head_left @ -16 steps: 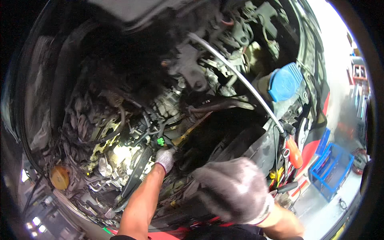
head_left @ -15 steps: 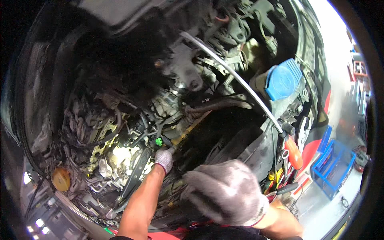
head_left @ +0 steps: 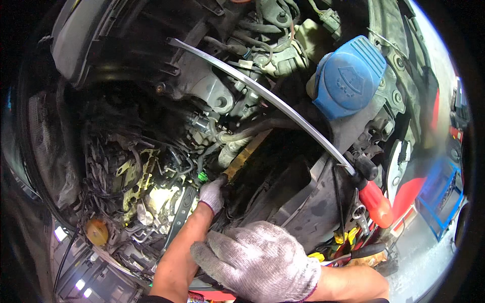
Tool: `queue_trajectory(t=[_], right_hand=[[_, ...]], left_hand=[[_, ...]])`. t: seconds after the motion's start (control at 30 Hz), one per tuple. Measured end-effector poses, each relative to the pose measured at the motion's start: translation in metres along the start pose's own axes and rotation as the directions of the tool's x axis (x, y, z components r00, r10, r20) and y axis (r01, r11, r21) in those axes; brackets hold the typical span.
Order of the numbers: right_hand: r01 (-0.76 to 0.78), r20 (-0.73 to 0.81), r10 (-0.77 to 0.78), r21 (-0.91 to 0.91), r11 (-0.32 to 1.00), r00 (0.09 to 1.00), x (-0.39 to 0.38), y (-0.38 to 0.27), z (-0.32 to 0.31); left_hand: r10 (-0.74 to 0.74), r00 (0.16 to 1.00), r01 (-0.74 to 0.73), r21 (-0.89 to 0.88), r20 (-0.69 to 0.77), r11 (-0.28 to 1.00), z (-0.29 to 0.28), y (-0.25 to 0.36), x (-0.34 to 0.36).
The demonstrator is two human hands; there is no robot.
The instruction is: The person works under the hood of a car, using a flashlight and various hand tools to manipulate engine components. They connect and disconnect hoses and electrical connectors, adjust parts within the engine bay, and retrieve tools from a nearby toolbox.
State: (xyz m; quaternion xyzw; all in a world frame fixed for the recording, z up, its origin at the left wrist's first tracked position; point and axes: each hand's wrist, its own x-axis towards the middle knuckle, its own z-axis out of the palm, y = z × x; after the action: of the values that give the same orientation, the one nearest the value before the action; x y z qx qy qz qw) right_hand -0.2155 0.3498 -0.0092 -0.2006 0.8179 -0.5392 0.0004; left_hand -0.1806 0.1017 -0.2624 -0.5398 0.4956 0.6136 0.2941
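Note:
My left hand [head_left: 211, 197], in a pale knit glove, reaches down into the engine bay, close beside a small green clip [head_left: 202, 176]. Its fingers are mostly turned away, so their grip is hidden. Just beyond the fingertips runs a worn yellowish-brown strip [head_left: 242, 159]. Nearer to me hovers my right hand [head_left: 262, 262], wearing a soiled grey-white glove with its back toward me. The fingers bend loosely with small gaps between them, and nothing shows in them. Left of my left forearm lies a dark bar with holes [head_left: 183, 212].
A blue washer-fluid cap [head_left: 351, 76] stands at the upper right. Across the bay slants a long pry bar [head_left: 268, 96] with a red handle [head_left: 376, 207]. Pliers [head_left: 399, 164] and a wrench [head_left: 359, 216] rest at the right edge. Beyond is a blue frame [head_left: 442, 202].
The view has shifted and come closer to the engine bay. My right hand has moved left, its fingers loosening from a tighter curl. My left hand stays by the green clip.

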Motion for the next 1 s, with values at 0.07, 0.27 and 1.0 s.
queue_trajectory(t=[0.07, 0.27, 1.0], right_hand=[[0.044, -0.024, -0.044, 0.004, 0.999, 0.999, -0.001, 0.001, 0.007], [-0.004, 0.034, 0.004, -0.001, 1.0, 0.999, 0.004, -0.003, -0.003], [0.068, 0.271, -0.037, -0.104, 0.992, 0.962, 0.018, 0.004, -0.004]], left_hand=[[0.042, 0.989, -0.041, -0.007, 0.14, 0.999, -0.041, -0.013, 0.026], [0.044, 0.999, -0.041, 0.15, -0.015, 0.988, -0.019, -0.005, 0.007], [0.125, 0.975, -0.184, 0.349, 0.185, 0.919, -0.051, -0.016, 0.041]])
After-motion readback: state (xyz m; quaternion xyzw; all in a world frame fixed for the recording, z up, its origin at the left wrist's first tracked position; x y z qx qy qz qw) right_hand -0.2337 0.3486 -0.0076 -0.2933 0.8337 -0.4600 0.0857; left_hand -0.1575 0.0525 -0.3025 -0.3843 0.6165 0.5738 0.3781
